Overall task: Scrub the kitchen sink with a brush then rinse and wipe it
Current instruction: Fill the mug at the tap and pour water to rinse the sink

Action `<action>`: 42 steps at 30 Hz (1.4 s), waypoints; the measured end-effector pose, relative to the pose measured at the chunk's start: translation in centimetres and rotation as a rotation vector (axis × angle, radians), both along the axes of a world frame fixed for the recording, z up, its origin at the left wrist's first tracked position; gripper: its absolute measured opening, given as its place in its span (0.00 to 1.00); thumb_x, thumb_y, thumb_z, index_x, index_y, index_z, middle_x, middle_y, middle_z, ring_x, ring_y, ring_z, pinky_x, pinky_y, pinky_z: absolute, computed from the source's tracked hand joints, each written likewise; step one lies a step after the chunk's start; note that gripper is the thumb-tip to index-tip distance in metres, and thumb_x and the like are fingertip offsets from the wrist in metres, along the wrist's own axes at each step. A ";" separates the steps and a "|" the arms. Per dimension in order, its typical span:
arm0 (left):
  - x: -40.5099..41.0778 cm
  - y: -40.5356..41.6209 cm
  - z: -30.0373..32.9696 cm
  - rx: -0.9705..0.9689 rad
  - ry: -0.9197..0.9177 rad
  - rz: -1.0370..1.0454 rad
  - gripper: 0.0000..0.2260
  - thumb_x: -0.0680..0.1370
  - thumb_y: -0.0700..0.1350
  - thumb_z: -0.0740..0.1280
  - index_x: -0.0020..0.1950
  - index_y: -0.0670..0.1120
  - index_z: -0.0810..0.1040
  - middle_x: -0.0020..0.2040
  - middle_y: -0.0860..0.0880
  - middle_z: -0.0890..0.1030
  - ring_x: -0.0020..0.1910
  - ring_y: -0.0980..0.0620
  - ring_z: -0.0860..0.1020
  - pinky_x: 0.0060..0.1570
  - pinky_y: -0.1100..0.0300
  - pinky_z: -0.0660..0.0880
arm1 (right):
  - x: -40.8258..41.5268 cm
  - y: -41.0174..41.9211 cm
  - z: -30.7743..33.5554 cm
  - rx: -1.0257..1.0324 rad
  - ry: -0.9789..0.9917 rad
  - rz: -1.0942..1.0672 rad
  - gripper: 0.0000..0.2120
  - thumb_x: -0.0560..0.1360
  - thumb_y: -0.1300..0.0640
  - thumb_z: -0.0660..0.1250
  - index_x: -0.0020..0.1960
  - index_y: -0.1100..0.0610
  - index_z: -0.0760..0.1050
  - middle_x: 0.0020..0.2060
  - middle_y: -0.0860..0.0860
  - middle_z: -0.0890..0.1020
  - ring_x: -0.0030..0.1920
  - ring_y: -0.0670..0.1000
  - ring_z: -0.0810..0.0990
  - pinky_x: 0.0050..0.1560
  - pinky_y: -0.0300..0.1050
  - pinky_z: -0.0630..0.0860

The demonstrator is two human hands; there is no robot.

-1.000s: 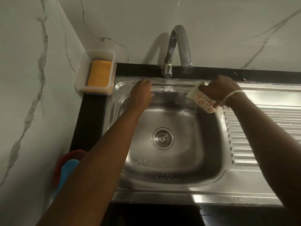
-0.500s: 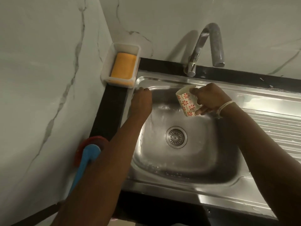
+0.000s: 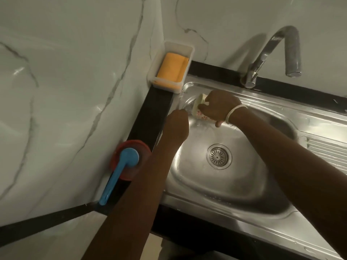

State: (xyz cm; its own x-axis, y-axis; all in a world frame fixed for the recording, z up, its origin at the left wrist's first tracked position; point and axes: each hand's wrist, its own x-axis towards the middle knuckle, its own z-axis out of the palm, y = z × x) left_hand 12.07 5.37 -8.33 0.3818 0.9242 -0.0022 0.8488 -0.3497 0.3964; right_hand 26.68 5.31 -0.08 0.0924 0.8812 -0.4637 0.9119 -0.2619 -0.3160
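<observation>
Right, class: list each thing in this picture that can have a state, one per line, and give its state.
Cup: tipped on its side, pouring water into the sink's far left corner, held by the right hand.
Left hand: on the wet sink wall; fingers hidden.
Tap: no water running.
Sink: wet, drain unplugged.
Brush: lying unused on the counter.
Sponge: resting in its tray.

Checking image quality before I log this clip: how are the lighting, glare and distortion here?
Head view: dim, warm light; bright glare on the sink front rim and basin wall; the tap throws a soft shadow on the marble wall; wide-angle bending curves the counter edges; the cup in the right hand is slightly blurred.
</observation>
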 end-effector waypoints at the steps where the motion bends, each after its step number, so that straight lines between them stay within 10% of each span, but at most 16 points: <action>1: -0.7 -0.9 0.6 -0.173 0.045 0.007 0.06 0.70 0.32 0.71 0.45 0.37 0.79 0.39 0.41 0.78 0.37 0.43 0.78 0.29 0.67 0.66 | -0.1 -0.5 -0.3 -0.005 0.045 0.021 0.16 0.77 0.47 0.59 0.44 0.59 0.77 0.20 0.50 0.79 0.26 0.49 0.82 0.37 0.44 0.77; 6: -3.5 -6.3 -1.4 -0.091 0.123 0.056 0.05 0.77 0.38 0.65 0.48 0.41 0.81 0.39 0.46 0.83 0.36 0.51 0.84 0.36 0.63 0.78 | 0.6 -3.4 -1.2 -0.087 0.172 0.107 0.16 0.79 0.46 0.64 0.56 0.57 0.79 0.41 0.54 0.86 0.36 0.52 0.86 0.40 0.46 0.84; 11: -4.5 -11.4 -2.9 0.041 0.053 -0.036 0.07 0.63 0.35 0.73 0.38 0.42 0.78 0.34 0.47 0.78 0.30 0.51 0.79 0.36 0.60 0.78 | 1.6 -3.7 -0.2 -0.269 0.178 0.094 0.12 0.81 0.48 0.62 0.52 0.56 0.79 0.36 0.55 0.85 0.29 0.53 0.85 0.30 0.42 0.81; 17: -5.0 -12.9 -1.6 0.032 0.117 0.075 0.15 0.56 0.36 0.78 0.38 0.43 0.78 0.33 0.47 0.78 0.30 0.53 0.79 0.32 0.63 0.76 | 0.4 -3.0 0.3 -0.001 -0.021 0.191 0.14 0.77 0.49 0.62 0.41 0.58 0.79 0.29 0.55 0.82 0.29 0.52 0.81 0.37 0.45 0.79; 22: -5.7 -14.2 -0.7 -0.081 0.108 0.220 0.11 0.73 0.34 0.70 0.55 0.38 0.77 0.50 0.43 0.80 0.47 0.46 0.80 0.47 0.55 0.78 | -3.3 -5.1 -0.2 0.234 -0.221 0.440 0.13 0.72 0.46 0.60 0.45 0.53 0.76 0.42 0.53 0.82 0.45 0.58 0.82 0.48 0.51 0.79; 28: -5.6 -16.8 -1.8 -0.090 0.101 0.264 0.13 0.74 0.39 0.71 0.57 0.38 0.76 0.54 0.40 0.80 0.52 0.43 0.80 0.53 0.52 0.76 | -5.4 -12.4 -0.4 0.286 -0.231 0.710 0.07 0.75 0.51 0.60 0.40 0.52 0.71 0.36 0.48 0.77 0.37 0.52 0.76 0.39 0.44 0.68; 31: -5.1 -18.3 -1.4 -0.117 0.146 0.256 0.19 0.73 0.44 0.73 0.62 0.39 0.75 0.64 0.40 0.76 0.64 0.41 0.74 0.66 0.49 0.69 | -4.2 -15.6 0.1 0.244 -0.208 0.765 0.12 0.77 0.48 0.61 0.53 0.52 0.79 0.44 0.49 0.83 0.44 0.54 0.81 0.41 0.44 0.70; 36: -3.6 -19.8 -2.2 -0.204 0.204 0.236 0.22 0.79 0.51 0.66 0.67 0.41 0.71 0.77 0.39 0.58 0.77 0.43 0.56 0.74 0.50 0.52 | 0.3 -17.9 0.2 0.111 -0.263 0.746 0.18 0.76 0.42 0.60 0.58 0.50 0.80 0.54 0.49 0.83 0.55 0.54 0.81 0.54 0.47 0.78; 42: 0.0 -19.5 -2.0 -0.344 0.319 0.030 0.18 0.79 0.55 0.63 0.63 0.45 0.72 0.64 0.46 0.71 0.68 0.46 0.67 0.67 0.37 0.61 | 7.5 -15.6 -0.2 0.054 -0.358 0.453 0.22 0.74 0.37 0.64 0.59 0.50 0.80 0.53 0.50 0.83 0.51 0.53 0.82 0.49 0.43 0.77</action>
State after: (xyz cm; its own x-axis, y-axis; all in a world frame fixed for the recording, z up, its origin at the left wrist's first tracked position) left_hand 12.03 -14.17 -10.36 0.2853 0.8598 -0.4235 0.9549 -0.2167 0.2031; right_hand 34.20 -10.32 -0.28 -0.1564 0.8912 -0.4258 0.9818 0.1871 0.0311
